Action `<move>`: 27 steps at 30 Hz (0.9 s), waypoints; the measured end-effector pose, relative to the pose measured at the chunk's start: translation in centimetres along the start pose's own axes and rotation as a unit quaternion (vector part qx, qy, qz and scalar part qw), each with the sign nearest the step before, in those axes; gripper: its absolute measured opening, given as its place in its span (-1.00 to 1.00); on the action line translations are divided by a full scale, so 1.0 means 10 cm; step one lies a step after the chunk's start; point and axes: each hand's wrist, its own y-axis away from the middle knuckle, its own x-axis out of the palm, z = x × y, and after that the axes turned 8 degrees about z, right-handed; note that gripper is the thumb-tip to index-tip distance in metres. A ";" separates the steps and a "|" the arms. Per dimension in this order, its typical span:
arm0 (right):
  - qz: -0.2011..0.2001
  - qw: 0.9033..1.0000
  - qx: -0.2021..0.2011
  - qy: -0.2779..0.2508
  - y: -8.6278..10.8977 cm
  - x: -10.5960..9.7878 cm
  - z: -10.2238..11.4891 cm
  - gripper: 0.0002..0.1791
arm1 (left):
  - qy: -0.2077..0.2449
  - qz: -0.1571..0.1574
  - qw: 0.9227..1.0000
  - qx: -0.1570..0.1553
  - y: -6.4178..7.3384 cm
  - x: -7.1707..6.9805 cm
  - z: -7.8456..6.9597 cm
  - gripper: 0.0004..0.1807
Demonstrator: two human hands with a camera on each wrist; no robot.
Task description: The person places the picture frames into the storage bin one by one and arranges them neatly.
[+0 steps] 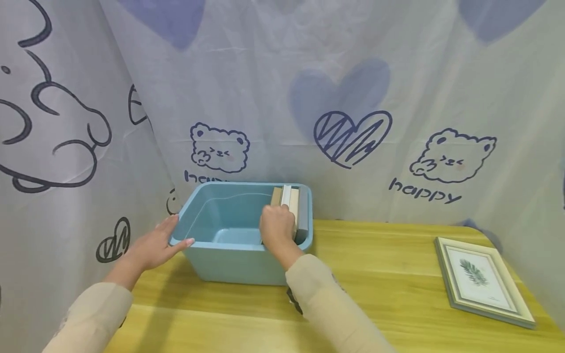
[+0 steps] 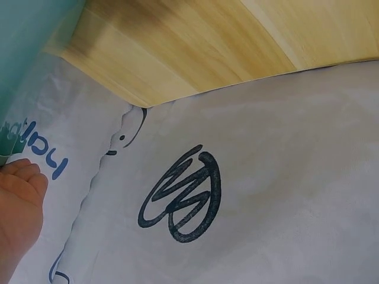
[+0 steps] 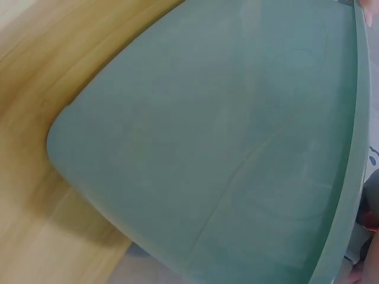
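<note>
A light blue plastic bin [image 1: 234, 264] stands on the wooden table. Against its right inner wall, several flat, frame-like things stand on edge, among them a grey one [image 1: 302, 211] and a white-edged one [image 1: 286, 194]. My right hand [image 1: 278, 225] reaches over the front rim and grips a cream-edged picture frame [image 1: 294, 198] in this row; the curled fingers hide its lower part. At the bin's left front corner, my left hand [image 1: 154, 245] rests with fingers along the left rim and thumb on the front rim. In the left wrist view its fingers [image 2: 26, 177] touch the rim.
A picture frame [image 1: 478, 279] with a green leaf print lies face up on the table's right side. A pale curtain [image 1: 265, 98] with hearts and bears hangs behind and to the left. The wooden table [image 1: 375, 274] ends close to the left curtain.
</note>
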 end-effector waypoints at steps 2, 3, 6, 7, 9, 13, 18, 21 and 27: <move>0.002 1.000 0.000 0.000 0.00 -0.01 -0.01 -0.68 | -0.001 0.001 1.000 0.000 0.00 -0.01 -0.01 -0.02; 0.002 1.000 -0.001 -0.001 0.00 -0.01 -0.01 -0.68 | -0.002 0.000 1.000 0.000 -0.01 -0.01 -0.01 -0.02; 0.000 1.000 -0.008 -0.006 0.02 -0.02 -0.04 -0.71 | -0.003 -0.004 1.000 0.005 -0.02 0.00 -0.01 -0.02; -0.005 1.000 -0.013 -0.012 0.03 -0.01 -0.05 -0.74 | -0.003 -0.004 1.000 0.005 -0.02 0.00 0.00 -0.02; -0.035 0.998 -0.025 -0.046 0.05 0.00 -0.09 -0.82 | -0.001 -0.005 1.000 0.006 -0.02 0.01 0.00 -0.02; -0.133 0.978 -0.060 -0.152 0.09 0.01 -0.19 -0.85 | 0.002 -0.002 1.000 0.004 -0.03 0.03 0.00 -0.02; -0.207 0.944 -0.100 -0.235 0.15 -0.03 -0.35 -0.82 | 0.003 0.001 1.000 0.002 -0.02 0.03 -0.01 -0.01; -0.210 0.936 -0.120 -0.254 0.18 -0.06 -0.48 -0.82 | 0.001 0.005 1.000 -0.001 -0.01 0.03 -0.02 0.00; -0.207 0.926 -0.151 -0.276 0.25 -0.12 -0.75 -0.81 | -0.017 0.007 1.000 -0.001 0.01 -0.02 -0.01 -0.01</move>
